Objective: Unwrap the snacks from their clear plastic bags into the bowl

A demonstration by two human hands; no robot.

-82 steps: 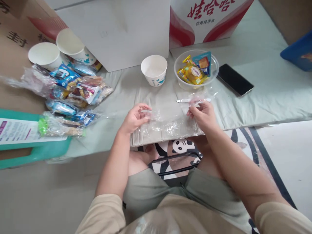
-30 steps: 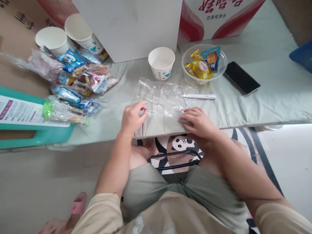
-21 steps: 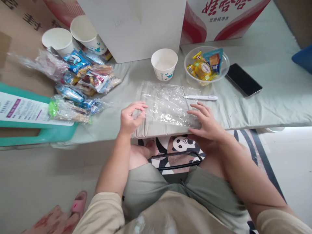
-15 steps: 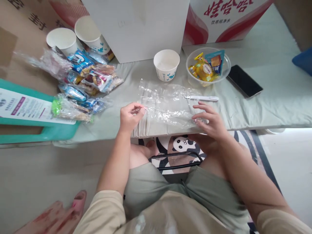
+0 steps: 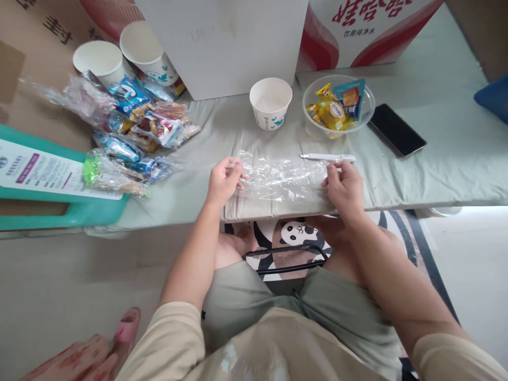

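A clear plastic bag (image 5: 283,177) stretches between my two hands over the pale cloth near the table's front edge. My left hand (image 5: 227,180) pinches its left end between thumb and fingers. At the right end, my right hand (image 5: 343,182) has its fingers closed on the bag too. Just behind the right hand lies a white utility knife (image 5: 327,157), its blade end pointing left. Beyond the bag stands a white paper cup (image 5: 271,106), upright. To its right sits a clear plastic bowl (image 5: 367,106) holding yellow-wrapped snacks (image 5: 332,114) and a blue packet (image 5: 351,98).
A black phone (image 5: 397,129) lies right of the bowl. Wrapped snacks (image 5: 138,127) pile up at the left by two paper cups (image 5: 99,61) and a green-framed board (image 5: 75,214). White boxes (image 5: 230,47) stand behind. Another person's pink slipper (image 5: 129,323) shows on the floor.
My right hand has gone from spread fingers to gripping the bag's right end. My left hand has moved slightly right and up, and the bag is gathered into a narrower strip.
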